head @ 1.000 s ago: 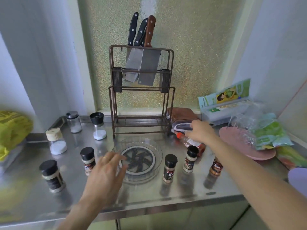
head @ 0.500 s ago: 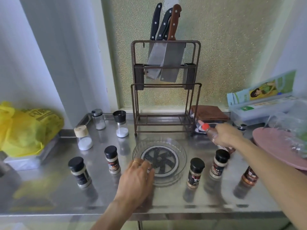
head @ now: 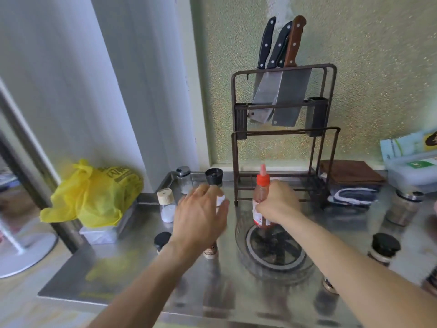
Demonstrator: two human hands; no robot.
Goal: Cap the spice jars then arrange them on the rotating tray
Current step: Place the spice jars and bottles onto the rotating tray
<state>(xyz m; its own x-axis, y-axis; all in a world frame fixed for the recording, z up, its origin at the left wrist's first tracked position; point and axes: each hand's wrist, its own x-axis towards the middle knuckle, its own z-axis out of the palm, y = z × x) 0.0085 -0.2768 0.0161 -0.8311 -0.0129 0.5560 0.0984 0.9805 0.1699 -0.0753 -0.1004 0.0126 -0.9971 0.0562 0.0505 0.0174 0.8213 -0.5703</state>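
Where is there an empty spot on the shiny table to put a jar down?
The front edge of the steel counter, left of the clear rotating tray, looks bare. The back left is crowded: a beige-capped jar and two more jars. The right hand holds a red-capped bottle above the tray.

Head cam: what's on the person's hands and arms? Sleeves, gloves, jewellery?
Both forearms are bare to the frame edge: no sleeves, gloves, watch or bands. The left hand and right hand are ungloved. Motion blur smears the left fingers, so a ring cannot be made out.
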